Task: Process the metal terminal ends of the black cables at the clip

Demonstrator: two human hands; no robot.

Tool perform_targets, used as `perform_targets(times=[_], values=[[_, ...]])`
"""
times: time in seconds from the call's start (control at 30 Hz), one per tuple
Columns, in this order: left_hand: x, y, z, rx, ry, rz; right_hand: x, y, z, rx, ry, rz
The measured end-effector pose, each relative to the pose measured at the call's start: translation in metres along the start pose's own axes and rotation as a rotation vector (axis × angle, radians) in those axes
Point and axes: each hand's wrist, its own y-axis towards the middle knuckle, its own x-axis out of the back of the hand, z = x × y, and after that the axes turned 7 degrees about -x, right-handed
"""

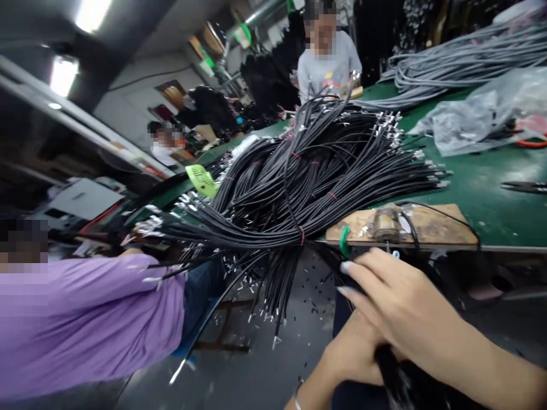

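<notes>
My left hand [356,344] is closed around a bundle of black cables [391,370] at the lower right, just below the table edge. Over it lies my right hand [397,296], fingers bent and close together; what they grip is hidden. Just above my right hand's knuckles sits a small motor [386,223], fixed to a wooden board [440,222] at the table edge. A green tie [344,240] hangs from the board's left end. Left of my hands, a big heap of black cables [273,199] with pale stripped ends and red ties spills over the edge.
Grey cables [461,57], a clear plastic bag [470,122], orange-handled scissors [532,141] and pliers [523,187] lie on the green table [478,176]. A person in purple [98,319] sits close on the left; another in grey [327,71] stands across. Scraps litter the floor [307,319].
</notes>
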Motion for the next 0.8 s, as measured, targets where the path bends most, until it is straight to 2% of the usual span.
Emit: perform_targets(times=[0.07, 0.13, 0.2, 0.27, 0.37, 0.47, 0.53, 0.6, 0.67, 0.73, 0.8], values=[[-0.001, -0.005, -0.004, 0.011, 0.069, 0.265, -0.027, 0.046, 0.008, 0.125, -0.190, 0.095], [-0.001, -0.010, -0.007, 0.096, 0.149, 0.506, -0.060, 0.085, 0.012, 0.151, -0.326, 0.157], [0.004, -0.020, -0.009, 0.222, 0.250, 0.592, -0.087, 0.112, 0.011, 0.167, -0.415, 0.225], [0.016, -0.032, -0.011, 0.324, 0.334, 0.565, -0.100, 0.130, 0.005, 0.185, -0.422, 0.280], [0.052, -0.048, -0.016, 0.370, 0.408, 0.473, -0.094, 0.152, -0.006, 0.133, -0.414, 0.270], [0.092, -0.045, -0.024, 0.280, 0.496, 0.343, -0.075, 0.176, -0.021, 0.013, -0.432, 0.198], [0.106, -0.031, -0.028, 0.174, 0.517, 0.236, -0.066, 0.189, -0.035, -0.112, -0.448, 0.148], [0.106, -0.013, -0.030, 0.053, 0.443, 0.125, -0.062, 0.195, -0.053, -0.281, -0.432, 0.125], [0.095, 0.006, -0.029, -0.081, 0.314, 0.079, -0.062, 0.194, -0.071, -0.369, -0.411, 0.202], [0.079, 0.023, -0.027, -0.193, 0.196, 0.107, -0.063, 0.187, -0.084, -0.367, -0.395, 0.293], [0.065, 0.041, -0.025, -0.251, 0.139, 0.227, -0.064, 0.180, -0.091, -0.332, -0.385, 0.324]])
